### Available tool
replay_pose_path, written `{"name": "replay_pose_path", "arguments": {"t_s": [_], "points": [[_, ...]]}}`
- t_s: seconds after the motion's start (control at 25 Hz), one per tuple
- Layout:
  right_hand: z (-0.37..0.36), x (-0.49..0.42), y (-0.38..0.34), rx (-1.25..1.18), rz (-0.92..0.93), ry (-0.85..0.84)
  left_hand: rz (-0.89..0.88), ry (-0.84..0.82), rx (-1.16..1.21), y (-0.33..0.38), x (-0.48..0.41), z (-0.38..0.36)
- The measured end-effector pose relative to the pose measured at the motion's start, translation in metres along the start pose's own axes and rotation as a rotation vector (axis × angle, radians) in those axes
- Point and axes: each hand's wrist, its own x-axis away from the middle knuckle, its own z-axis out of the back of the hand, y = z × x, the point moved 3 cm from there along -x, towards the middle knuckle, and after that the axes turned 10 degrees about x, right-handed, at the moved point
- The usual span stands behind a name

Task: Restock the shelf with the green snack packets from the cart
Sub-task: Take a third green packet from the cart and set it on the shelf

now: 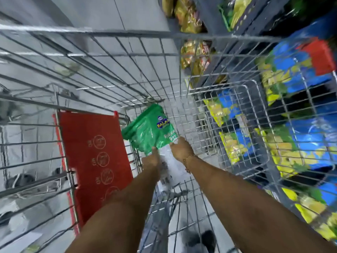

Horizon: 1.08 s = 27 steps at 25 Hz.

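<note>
A green snack packet (pixel 150 129) with a blue and yellow logo lies deep inside the wire cart (pixel 109 57), near its bottom. Both my arms reach down into the cart. My left hand (pixel 152 158) grips the packet's lower left edge. My right hand (pixel 181 147), with a thin bracelet on the wrist, holds the packet's lower right corner. A clear or white part of the packet shows between my hands. The shelf (pixel 255 21) runs along the right, seen partly through the cart's mesh.
The red child-seat flap (pixel 94 157) of the cart stands at the left of my arms. Blue and yellow snack bags (pixel 299 139) fill the shelf at right, golden bags (pixel 191 17) further up. Grey tiled floor (pixel 91 8) lies beyond the cart.
</note>
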Motion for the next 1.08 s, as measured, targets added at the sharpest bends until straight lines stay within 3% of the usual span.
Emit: {"name": "replay_pose_path", "arguments": {"t_s": [0.12,0.28,0.52,0.76,0.92,1.08], "points": [[0.022,0.02,0.006,-0.054,-0.003,0.074,-0.077,0.032,0.003,0.007,0.031,-0.006],[0.09,0.073,0.018,-0.248,0.032,0.271,-0.4,-0.096,0.038,0.035,0.123,-0.038],[0.199,0.238,0.075,-0.6,0.288,0.805,-0.98,-0.308,-0.005,0.024,0.307,-0.078],[0.215,0.414,0.221,-1.086,0.49,1.3,-1.476,-0.752,0.102,-0.112,0.473,-0.098],[0.192,0.499,0.371,-1.264,0.423,1.601,-1.483,-1.26,-0.009,-0.265,0.546,-0.127],[0.176,0.549,0.498,-1.329,0.224,1.942,-1.359,-1.622,-0.258,-0.383,0.601,-0.163]]}}
